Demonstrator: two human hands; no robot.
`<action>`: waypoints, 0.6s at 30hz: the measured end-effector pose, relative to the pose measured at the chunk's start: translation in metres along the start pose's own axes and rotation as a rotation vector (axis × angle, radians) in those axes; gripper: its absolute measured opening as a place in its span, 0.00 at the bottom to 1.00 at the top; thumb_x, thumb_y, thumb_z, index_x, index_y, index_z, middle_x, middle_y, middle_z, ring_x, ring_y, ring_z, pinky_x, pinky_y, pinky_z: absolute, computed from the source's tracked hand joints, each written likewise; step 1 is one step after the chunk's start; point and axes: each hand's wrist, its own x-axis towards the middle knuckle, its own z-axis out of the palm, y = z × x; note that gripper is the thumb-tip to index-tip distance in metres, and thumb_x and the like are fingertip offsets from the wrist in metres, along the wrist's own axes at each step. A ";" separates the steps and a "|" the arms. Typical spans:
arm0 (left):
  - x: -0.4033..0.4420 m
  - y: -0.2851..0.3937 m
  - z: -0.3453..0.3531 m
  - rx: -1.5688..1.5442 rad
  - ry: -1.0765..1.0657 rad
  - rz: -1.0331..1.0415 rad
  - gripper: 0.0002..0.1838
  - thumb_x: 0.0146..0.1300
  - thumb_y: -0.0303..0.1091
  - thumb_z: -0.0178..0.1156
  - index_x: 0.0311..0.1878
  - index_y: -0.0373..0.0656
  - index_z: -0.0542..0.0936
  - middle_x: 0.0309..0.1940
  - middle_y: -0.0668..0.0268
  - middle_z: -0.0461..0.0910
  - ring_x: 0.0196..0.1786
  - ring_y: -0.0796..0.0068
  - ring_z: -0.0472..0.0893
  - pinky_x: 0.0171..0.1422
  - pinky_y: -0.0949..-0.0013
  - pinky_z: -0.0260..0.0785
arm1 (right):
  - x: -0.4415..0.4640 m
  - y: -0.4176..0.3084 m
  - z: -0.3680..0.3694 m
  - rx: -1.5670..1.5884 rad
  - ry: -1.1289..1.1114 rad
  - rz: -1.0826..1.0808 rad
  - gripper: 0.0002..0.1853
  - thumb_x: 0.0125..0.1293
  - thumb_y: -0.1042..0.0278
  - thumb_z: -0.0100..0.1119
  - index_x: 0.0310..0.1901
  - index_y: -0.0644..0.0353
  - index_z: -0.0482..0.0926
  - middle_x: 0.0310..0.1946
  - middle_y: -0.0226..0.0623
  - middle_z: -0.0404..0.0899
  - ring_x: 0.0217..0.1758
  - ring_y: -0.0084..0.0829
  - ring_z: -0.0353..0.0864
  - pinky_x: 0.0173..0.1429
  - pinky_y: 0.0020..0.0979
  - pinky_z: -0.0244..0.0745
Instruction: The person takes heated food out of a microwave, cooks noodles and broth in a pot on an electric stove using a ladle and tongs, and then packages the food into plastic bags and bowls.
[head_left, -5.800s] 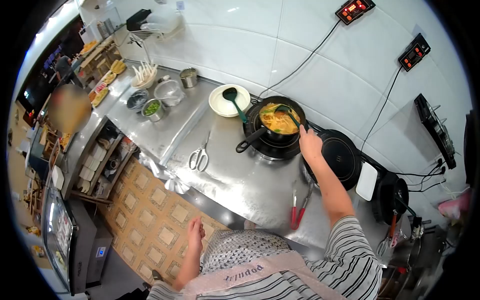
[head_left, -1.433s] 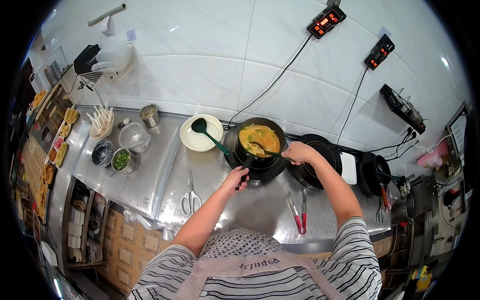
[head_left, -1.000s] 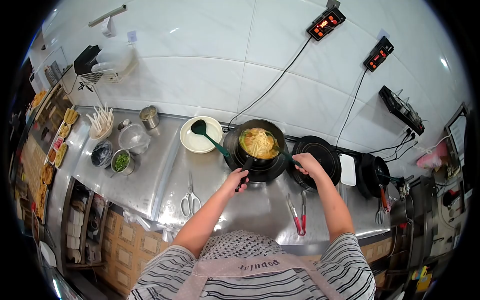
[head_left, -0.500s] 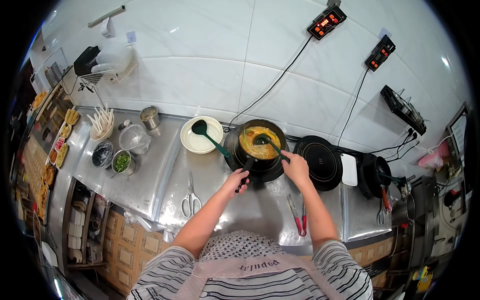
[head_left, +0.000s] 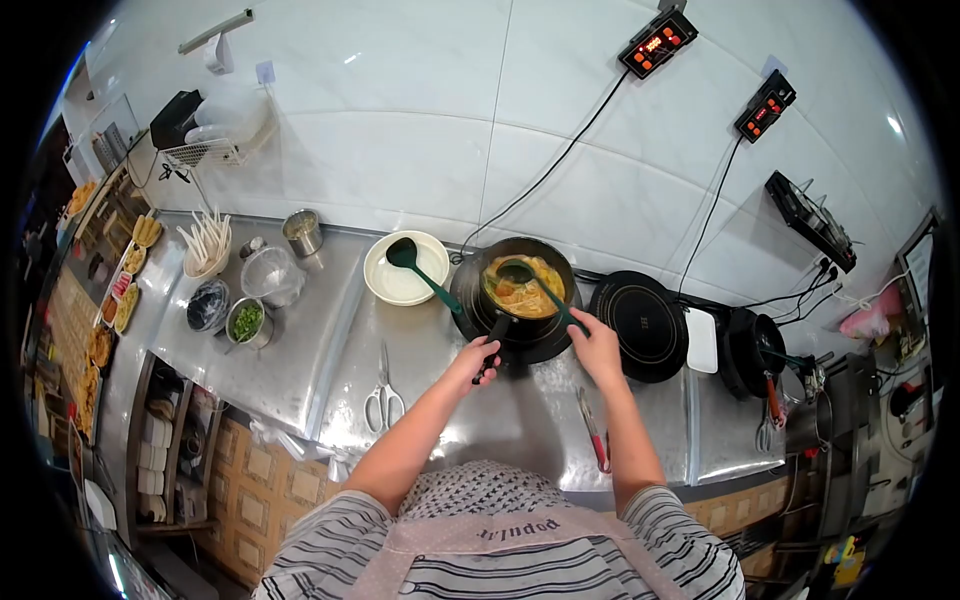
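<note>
One pan | beyond left hand, handle gripped | ladle in right hand

The pan was black, the food in it orange-yellow with paler noodles. The ladle there was dark green, as was the second ladle, over a cream-white bowl to the left. The burner to the right was black with thin pale rings. Nearer, silver tongs had red handles, and silver scissors off-white ones. At far left, chopped greens were bright green. Dark stripes patterned the whitish shirt; dark lettering marked a pale pink band. The floor showed tan tiles with paler squares; the far wall was white, faintly grey-veined.
</note>
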 end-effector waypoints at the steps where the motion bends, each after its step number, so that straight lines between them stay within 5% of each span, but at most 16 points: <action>1: 0.001 -0.001 -0.001 -0.003 -0.005 0.005 0.08 0.65 0.38 0.51 0.44 0.51 0.65 0.24 0.71 0.69 0.16 0.82 0.65 0.13 0.79 0.51 | -0.004 0.000 -0.008 0.008 0.030 -0.007 0.17 0.56 0.65 0.60 0.49 0.55 0.79 0.37 0.49 0.80 0.34 0.45 0.80 0.43 0.36 0.74; 9: -0.001 -0.001 0.001 -0.010 0.001 -0.007 0.08 0.65 0.37 0.51 0.45 0.51 0.65 0.24 0.71 0.69 0.16 0.82 0.65 0.13 0.79 0.51 | -0.010 0.003 0.001 -0.363 -0.043 -0.131 0.16 0.57 0.65 0.59 0.49 0.51 0.79 0.31 0.46 0.78 0.38 0.47 0.78 0.43 0.43 0.73; 13: -0.003 0.001 0.002 0.012 0.004 -0.009 0.09 0.65 0.37 0.51 0.45 0.50 0.65 0.25 0.70 0.69 0.16 0.82 0.65 0.14 0.79 0.51 | 0.008 0.022 0.030 -0.247 0.129 -0.133 0.16 0.58 0.65 0.57 0.50 0.50 0.78 0.33 0.47 0.78 0.37 0.49 0.78 0.42 0.44 0.73; 18: -0.002 0.001 0.001 0.013 0.005 0.002 0.08 0.65 0.37 0.51 0.44 0.50 0.64 0.25 0.70 0.68 0.16 0.82 0.65 0.14 0.79 0.52 | -0.001 0.029 0.041 -0.319 0.066 -0.116 0.17 0.57 0.64 0.57 0.50 0.51 0.77 0.32 0.47 0.78 0.36 0.49 0.78 0.41 0.44 0.74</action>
